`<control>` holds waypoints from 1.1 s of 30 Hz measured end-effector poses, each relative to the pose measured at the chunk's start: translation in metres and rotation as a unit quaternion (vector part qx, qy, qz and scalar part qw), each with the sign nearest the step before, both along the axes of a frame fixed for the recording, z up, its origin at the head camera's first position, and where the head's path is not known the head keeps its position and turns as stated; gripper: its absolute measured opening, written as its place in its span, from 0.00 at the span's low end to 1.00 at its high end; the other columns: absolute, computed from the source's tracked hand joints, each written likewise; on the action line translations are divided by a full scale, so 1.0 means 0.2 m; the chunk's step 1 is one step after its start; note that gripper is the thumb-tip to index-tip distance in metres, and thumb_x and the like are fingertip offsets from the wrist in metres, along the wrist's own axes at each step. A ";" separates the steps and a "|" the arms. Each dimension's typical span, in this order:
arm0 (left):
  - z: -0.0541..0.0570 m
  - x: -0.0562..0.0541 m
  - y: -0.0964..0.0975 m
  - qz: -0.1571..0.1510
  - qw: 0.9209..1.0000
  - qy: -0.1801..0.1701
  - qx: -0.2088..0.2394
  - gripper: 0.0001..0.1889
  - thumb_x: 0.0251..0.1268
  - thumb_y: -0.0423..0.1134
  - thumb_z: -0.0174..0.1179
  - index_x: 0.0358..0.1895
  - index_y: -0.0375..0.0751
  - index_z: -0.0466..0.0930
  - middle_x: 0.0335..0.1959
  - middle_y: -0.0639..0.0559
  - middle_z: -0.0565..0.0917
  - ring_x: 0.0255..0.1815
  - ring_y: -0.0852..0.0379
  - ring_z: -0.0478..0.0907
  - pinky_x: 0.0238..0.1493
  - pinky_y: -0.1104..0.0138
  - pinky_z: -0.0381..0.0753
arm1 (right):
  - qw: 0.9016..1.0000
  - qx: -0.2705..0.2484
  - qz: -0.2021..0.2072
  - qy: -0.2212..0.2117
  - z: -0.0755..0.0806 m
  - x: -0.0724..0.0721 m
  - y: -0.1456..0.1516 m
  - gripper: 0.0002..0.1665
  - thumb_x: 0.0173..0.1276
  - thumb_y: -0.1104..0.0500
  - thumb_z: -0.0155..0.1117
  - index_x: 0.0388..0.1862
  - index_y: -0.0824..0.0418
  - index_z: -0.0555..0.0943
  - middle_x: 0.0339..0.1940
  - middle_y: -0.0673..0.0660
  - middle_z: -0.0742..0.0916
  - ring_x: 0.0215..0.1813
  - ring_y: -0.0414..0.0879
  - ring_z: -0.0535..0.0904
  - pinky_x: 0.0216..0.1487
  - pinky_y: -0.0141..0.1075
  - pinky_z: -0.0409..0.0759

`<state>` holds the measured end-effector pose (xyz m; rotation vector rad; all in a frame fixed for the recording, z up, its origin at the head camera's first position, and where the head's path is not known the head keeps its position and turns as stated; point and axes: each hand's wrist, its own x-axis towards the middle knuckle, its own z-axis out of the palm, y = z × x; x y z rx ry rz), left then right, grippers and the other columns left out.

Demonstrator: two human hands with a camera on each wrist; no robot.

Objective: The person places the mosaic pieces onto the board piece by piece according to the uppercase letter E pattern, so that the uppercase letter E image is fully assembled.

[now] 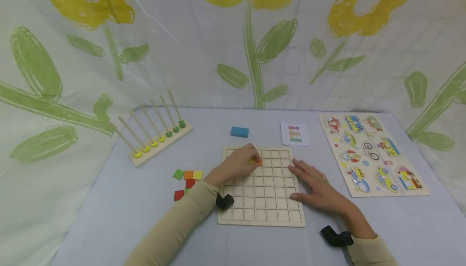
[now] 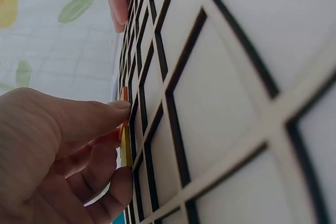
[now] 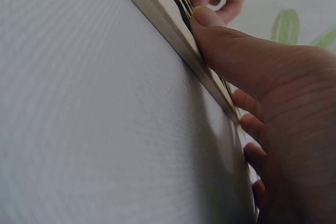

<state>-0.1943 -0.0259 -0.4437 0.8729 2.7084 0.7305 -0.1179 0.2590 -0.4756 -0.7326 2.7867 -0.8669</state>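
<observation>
A wooden grid board (image 1: pixel 260 222) lies flat on the table. Over its upper rows my left hand (image 1: pixel 238 163) pinches a small orange square tile (image 1: pixel 259 162), with the thumb against it in the left wrist view. Just beside that, a yellow tile (image 2: pixel 125 148) stands at the board's surface, partly covered by the fingers. My right hand (image 1: pixel 320 189) rests along the board's right edge, fingers extended and thumb on the rim (image 3: pixel 173 40). Left of the board lie several loose tiles (image 1: pixel 188 175) in green, orange, yellow and red, some hidden behind the left sleeve.
A peg stand (image 1: pixel 160 144) with yellow and green beads is at the far left. Behind the board are a blue block (image 1: pixel 240 131) and a pattern card (image 1: pixel 303 136). A picture puzzle board (image 1: pixel 367 169) lies to the right. A flower-printed curtain (image 1: pixel 182 68) hangs behind.
</observation>
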 end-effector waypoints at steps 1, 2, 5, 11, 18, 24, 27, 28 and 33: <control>0.00 0.00 0.00 0.000 1.000 0.000 0.000 0.07 0.65 0.36 0.59 0.44 0.43 0.81 0.46 0.54 0.77 0.45 0.59 0.76 0.51 0.67 0.76 | 1.000 0.000 0.000 -0.001 0.00 0.00 0.00 0.48 0.58 0.38 0.67 0.75 0.48 0.59 0.78 0.52 0.58 0.78 0.55 0.47 0.70 0.58 0.45; 0.00 0.00 0.00 0.001 1.000 -0.002 0.000 0.07 0.65 0.36 0.59 0.44 0.43 0.82 0.46 0.54 0.77 0.45 0.59 0.76 0.51 0.67 0.76 | 1.000 0.001 -0.001 -0.001 0.00 0.00 0.00 0.48 0.59 0.38 0.67 0.75 0.48 0.59 0.78 0.52 0.58 0.78 0.55 0.47 0.70 0.58 0.45; 0.00 0.00 0.00 0.005 1.000 -0.006 0.004 0.07 0.65 0.36 0.59 0.44 0.43 0.82 0.46 0.55 0.77 0.45 0.59 0.76 0.51 0.67 0.76 | 1.000 0.002 -0.001 -0.002 0.00 0.00 0.00 0.48 0.59 0.38 0.67 0.75 0.48 0.59 0.78 0.52 0.57 0.78 0.55 0.46 0.70 0.58 0.46; 0.00 0.01 0.00 0.011 1.000 -0.011 0.009 0.07 0.65 0.37 0.59 0.44 0.44 0.82 0.45 0.56 0.77 0.43 0.60 0.76 0.49 0.68 0.76 | 1.000 -0.002 0.002 0.004 0.01 0.00 0.00 0.48 0.59 0.38 0.67 0.75 0.49 0.60 0.78 0.53 0.58 0.78 0.55 0.47 0.70 0.58 0.46; 0.04 0.01 -0.04 0.000 1.000 -0.011 0.004 0.10 0.67 0.37 0.57 0.47 0.43 0.83 0.46 0.55 0.78 0.46 0.59 0.76 0.51 0.67 0.76 | 1.000 -0.006 0.005 0.008 0.00 0.00 0.00 0.48 0.58 0.40 0.68 0.75 0.48 0.60 0.78 0.52 0.58 0.78 0.55 0.47 0.69 0.58 0.46; 0.12 0.03 -0.26 0.044 0.999 -0.009 0.017 0.13 0.69 0.38 0.55 0.53 0.44 0.81 0.51 0.54 0.78 0.54 0.55 0.75 0.56 0.60 0.74 | 1.000 -0.005 0.007 0.009 -0.01 -0.01 0.00 0.49 0.58 0.39 0.68 0.75 0.47 0.59 0.78 0.51 0.58 0.78 0.54 0.47 0.69 0.57 0.46; 0.15 0.11 -0.43 0.083 0.996 -0.007 0.026 0.13 0.67 0.39 0.58 0.53 0.45 0.80 0.51 0.54 0.78 0.49 0.55 0.76 0.51 0.60 0.76 | 1.000 -0.006 0.008 0.010 -0.02 -0.01 0.00 0.49 0.58 0.39 0.67 0.75 0.47 0.59 0.78 0.51 0.58 0.78 0.54 0.47 0.69 0.57 0.46; 0.15 0.14 -0.49 0.097 0.995 -0.008 0.027 0.13 0.66 0.38 0.59 0.53 0.46 0.80 0.51 0.55 0.78 0.47 0.55 0.76 0.49 0.60 0.77 | 1.000 -0.007 0.007 0.010 -0.02 -0.01 0.00 0.49 0.58 0.39 0.68 0.75 0.48 0.59 0.78 0.51 0.58 0.78 0.54 0.47 0.69 0.56 0.46; 0.12 0.31 -0.72 0.146 0.989 0.006 0.021 0.14 0.64 0.38 0.62 0.52 0.47 0.79 0.48 0.54 0.79 0.37 0.59 0.73 0.39 0.65 0.77 | 1.000 0.000 0.001 0.009 -0.02 -0.01 0.01 0.49 0.58 0.38 0.67 0.75 0.47 0.59 0.78 0.51 0.57 0.78 0.54 0.47 0.69 0.56 0.46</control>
